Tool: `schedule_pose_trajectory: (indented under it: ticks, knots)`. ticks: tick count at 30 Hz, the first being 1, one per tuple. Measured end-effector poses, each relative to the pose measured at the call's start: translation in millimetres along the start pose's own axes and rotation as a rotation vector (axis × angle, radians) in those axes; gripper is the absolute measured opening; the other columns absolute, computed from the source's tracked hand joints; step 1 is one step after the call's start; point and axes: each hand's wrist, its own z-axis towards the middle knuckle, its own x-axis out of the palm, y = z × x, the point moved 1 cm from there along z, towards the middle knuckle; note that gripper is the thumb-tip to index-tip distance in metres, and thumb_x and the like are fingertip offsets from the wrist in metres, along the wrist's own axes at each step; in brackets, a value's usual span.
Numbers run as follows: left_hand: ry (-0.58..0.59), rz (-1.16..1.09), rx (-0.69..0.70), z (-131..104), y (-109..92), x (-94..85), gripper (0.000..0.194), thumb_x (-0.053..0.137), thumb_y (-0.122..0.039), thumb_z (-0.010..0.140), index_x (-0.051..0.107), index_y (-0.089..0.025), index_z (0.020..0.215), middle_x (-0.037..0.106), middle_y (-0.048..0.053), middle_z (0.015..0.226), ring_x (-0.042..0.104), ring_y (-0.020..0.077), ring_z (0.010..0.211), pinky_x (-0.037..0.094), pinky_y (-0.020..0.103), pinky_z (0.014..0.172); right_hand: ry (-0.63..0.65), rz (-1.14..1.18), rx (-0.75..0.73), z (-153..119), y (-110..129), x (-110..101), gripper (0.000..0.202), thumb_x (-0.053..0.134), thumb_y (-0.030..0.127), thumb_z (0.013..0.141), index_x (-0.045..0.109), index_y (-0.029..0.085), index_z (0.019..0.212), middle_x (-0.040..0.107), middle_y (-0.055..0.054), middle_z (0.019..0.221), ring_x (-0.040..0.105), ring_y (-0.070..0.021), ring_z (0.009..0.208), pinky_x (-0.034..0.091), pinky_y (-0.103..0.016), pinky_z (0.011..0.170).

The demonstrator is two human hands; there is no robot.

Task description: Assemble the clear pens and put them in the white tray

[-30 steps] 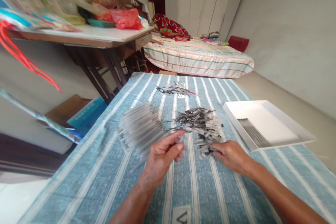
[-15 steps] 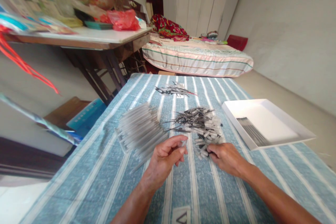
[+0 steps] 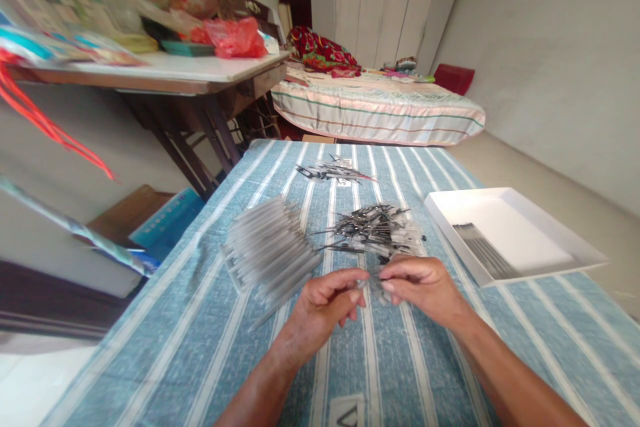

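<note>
My left hand pinches a small clear plastic piece between thumb and fingertips. Facing it, close by, my right hand has its thumb and forefinger pressed together; what they hold is too small and blurred to make out. Just beyond my fingers lies a heap of small parts, thin black pointed ones mixed with short whitish translucent ones. Left of my hands, a stack of long translucent plastic tubes lies in slanting rows.
On the right stands a shallow white box holding several grey tubes with dark ends. A smaller group of black and clear parts lies farther back on the striped blue cloth. A cluttered side table stands at left.
My right hand has come up out of the near edge of the heap and moved left, towards my left hand. The left hand has barely moved and keeps its pinch.
</note>
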Motion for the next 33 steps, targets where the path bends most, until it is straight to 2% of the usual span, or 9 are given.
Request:
schedule_pose_trajectory:
  ticks: [2, 4, 8, 14, 27, 33]
  knots:
    - [0.022, 0.017, -0.002, 0, -1, 0.1, 0.027, 0.058, -0.025, 0.076, 0.064, -0.019, 0.102, 0.061, 0.0, 0.067, 0.048, 0.0082, 0.052, 0.038, 0.02, 0.048, 0.008, -0.015, -0.035, 2, 3, 3, 0.013, 0.064, 0.026, 0.075, 0.067, 0.016, 0.082, 0.06, 0.0, 0.066, 0.054, -0.0073, 0.047, 0.045, -0.021, 0.047]
    - [0.042, 0.031, 0.004, 0, -2, 0.6, 0.027, 0.057, -0.025, 0.077, 0.063, -0.019, 0.103, 0.061, -0.001, 0.067, 0.049, 0.0079, 0.052, 0.037, 0.019, 0.048, -0.008, 0.017, -0.003, 3, 4, 7, 0.015, 0.065, 0.026, 0.074, 0.066, 0.016, 0.085, 0.06, 0.001, 0.065, 0.053, -0.007, 0.047, 0.045, -0.02, 0.046]
    - [0.041, 0.033, 0.007, 0, -4, 2.1, 0.021, 0.058, -0.023, 0.075, 0.064, -0.018, 0.095, 0.06, -0.001, 0.064, 0.049, 0.0079, 0.05, 0.037, 0.019, 0.047, -0.026, 0.067, 0.079, 4, 6, 10, 0.016, 0.071, 0.026, 0.068, 0.062, 0.015, 0.074, 0.057, 0.003, 0.056, 0.054, -0.0079, 0.046, 0.046, -0.019, 0.044]
    - [0.037, 0.04, 0.002, -1, -5, 3.9, 0.016, 0.058, -0.022, 0.073, 0.064, -0.017, 0.087, 0.06, -0.001, 0.064, 0.05, 0.0082, 0.05, 0.036, 0.019, 0.046, 0.076, -0.003, -0.008, 7, 14, 7, 0.013, 0.068, 0.027, 0.07, 0.064, 0.015, 0.073, 0.059, 0.0, 0.067, 0.057, -0.0089, 0.049, 0.047, -0.02, 0.046]
    - [0.065, 0.074, -0.01, -1, -4, 4.2, 0.012, 0.058, -0.02, 0.071, 0.066, -0.016, 0.08, 0.062, -0.001, 0.063, 0.049, 0.0083, 0.049, 0.038, 0.02, 0.047, 0.187, -0.181, -0.155, 9, 22, 8, 0.011, 0.063, 0.026, 0.076, 0.067, 0.015, 0.075, 0.06, -0.002, 0.067, 0.056, -0.0088, 0.051, 0.047, -0.02, 0.049]
    - [0.113, 0.12, -0.027, -1, -4, 4.1, 0.012, 0.055, -0.018, 0.072, 0.066, -0.016, 0.076, 0.062, 0.0, 0.064, 0.049, 0.008, 0.049, 0.038, 0.019, 0.047, 0.236, -0.138, -0.053, 6, 15, 8, 0.012, 0.063, 0.027, 0.076, 0.066, 0.016, 0.075, 0.06, 0.0, 0.067, 0.056, -0.0077, 0.047, 0.047, -0.018, 0.046]
